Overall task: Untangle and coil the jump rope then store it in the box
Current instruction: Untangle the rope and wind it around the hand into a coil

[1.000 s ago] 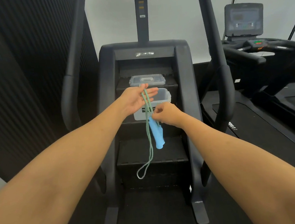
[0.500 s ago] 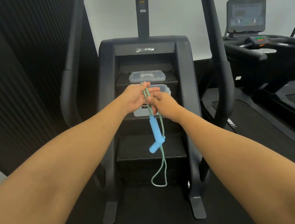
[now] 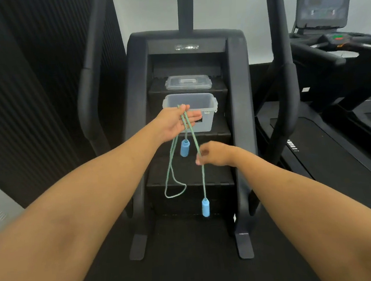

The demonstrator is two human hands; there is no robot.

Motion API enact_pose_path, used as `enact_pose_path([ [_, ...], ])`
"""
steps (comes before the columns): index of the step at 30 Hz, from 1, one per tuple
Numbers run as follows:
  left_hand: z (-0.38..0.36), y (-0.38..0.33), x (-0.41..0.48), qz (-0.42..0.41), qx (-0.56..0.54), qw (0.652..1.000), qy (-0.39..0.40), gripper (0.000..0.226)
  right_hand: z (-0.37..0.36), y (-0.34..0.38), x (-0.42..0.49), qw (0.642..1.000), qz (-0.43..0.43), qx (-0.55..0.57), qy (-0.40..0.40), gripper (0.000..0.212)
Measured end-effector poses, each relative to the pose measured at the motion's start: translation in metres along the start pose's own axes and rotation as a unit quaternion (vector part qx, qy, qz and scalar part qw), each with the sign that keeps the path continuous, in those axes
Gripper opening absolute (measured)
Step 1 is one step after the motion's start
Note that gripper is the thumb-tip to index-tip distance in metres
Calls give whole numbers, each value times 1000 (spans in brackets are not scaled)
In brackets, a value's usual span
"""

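Jump rope now hangs longer; handles have separated. Our left hand pinches the strands before the box; right hand loosely closed around one strand. Untangled, coiling pending.

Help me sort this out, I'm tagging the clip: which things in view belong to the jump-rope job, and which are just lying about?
Part of the job:
- green rope, draped over the left hand
- two blue handles, dangling
- right hand, on a strand
- open clear box on a step
- box lid, one step up

Lying about:
- stair climber
- treadmill at right
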State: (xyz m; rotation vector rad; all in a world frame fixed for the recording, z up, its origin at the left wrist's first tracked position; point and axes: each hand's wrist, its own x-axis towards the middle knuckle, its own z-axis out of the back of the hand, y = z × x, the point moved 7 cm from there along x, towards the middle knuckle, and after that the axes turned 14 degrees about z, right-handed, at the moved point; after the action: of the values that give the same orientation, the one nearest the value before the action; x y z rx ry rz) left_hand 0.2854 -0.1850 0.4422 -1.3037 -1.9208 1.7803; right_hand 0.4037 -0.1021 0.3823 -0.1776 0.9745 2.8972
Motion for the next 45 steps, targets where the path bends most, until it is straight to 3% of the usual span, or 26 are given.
enact_pose_path([
  [3, -4, 14, -2, 3, 6, 1000, 2, 22, 30, 30, 1, 968, 57, 159, -185, 24],
  [6, -5, 21, -9, 0, -4, 1000, -11, 21, 46, 52, -1, 954, 82, 135, -256, 17],
  [11, 4, 24, -16, -5, -6, 1000, -9, 27, -5, 22, -10, 987, 32, 59, -146, 14],
  [16, 15, 38, -25, 10, -17, 1000, -16, 23, -73, -23, -32, 997, -57, -16, 50, 20],
  [18, 17, 50, -29, 21, -15, 1000, -15, 23, -73, -13, -34, 997, -46, 63, -10, 20],
  [21, 18, 69, -38, 26, -16, 1000, 6, 23, -48, 29, -30, 955, 7, 239, -176, 25],
  [23, 19, 79, -48, 32, -15, 999, 6, 22, -32, 50, -25, 945, 36, 221, -240, 24],
  [26, 22, 87, -62, 34, -4, 999, 13, 21, -33, 65, -31, 953, 29, 142, -266, 13],
  [30, 23, 90, -80, 31, -1, 999, 44, 24, -70, 55, -62, 982, -49, 9, -183, 10],
  [32, 25, 89, -88, 36, -11, 998, 42, 24, -102, 42, -84, 992, -96, -48, -61, 10],
  [34, 27, 87, -94, 35, -11, 999, 40, 24, -132, 30, -110, 980, -144, -108, 82, 27],
  [36, 26, 88, -99, 37, 18, 998, 39, 23, -142, 29, -125, 979, -160, -44, 120, 33],
  [39, 17, 97, -108, 50, 58, 996, 48, 23, -115, 56, -121, 963, -124, 231, -67, 29],
  [41, 9, 103, -115, 49, 59, 996, 51, 23, -81, 78, -108, 932, -58, 308, -185, 28],
  [43, 8, 106, -120, 42, 48, 997, 38, 22, -61, 100, -100, 944, 1, 244, -224, 25],
  [45, 5, 104, -124, 38, 45, 997, 42, 22, -66, 99, -99, 977, -10, 101, -190, 24],
])
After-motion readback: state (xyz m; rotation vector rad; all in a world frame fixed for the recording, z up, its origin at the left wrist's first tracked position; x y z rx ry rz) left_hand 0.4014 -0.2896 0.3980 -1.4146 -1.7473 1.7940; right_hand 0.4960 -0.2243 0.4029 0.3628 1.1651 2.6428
